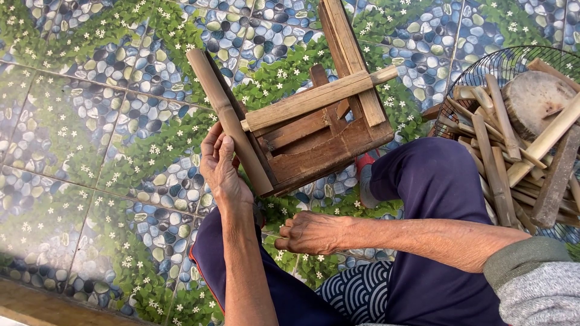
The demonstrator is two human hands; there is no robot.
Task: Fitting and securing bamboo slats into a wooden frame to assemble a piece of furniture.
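Note:
My left hand point(221, 167) grips a long split bamboo slat point(225, 108) near its lower end. The slat lies diagonally against the left side of a small wood-and-bamboo frame point(320, 130) standing on the tiled floor. A pale bamboo bar point(314, 98) crosses the top of the frame. My right hand point(310, 233) rests low between my knees, below the frame, with its fingers curled. Whether it holds anything is hidden.
A round black wire basket point(483, 63) at the right holds several cut bamboo strips point(496, 151) and a round wooden block point(534, 99). My legs in dark blue trousers point(435, 187) fill the lower middle. The floor has pebble-and-leaf patterned tiles point(78, 139).

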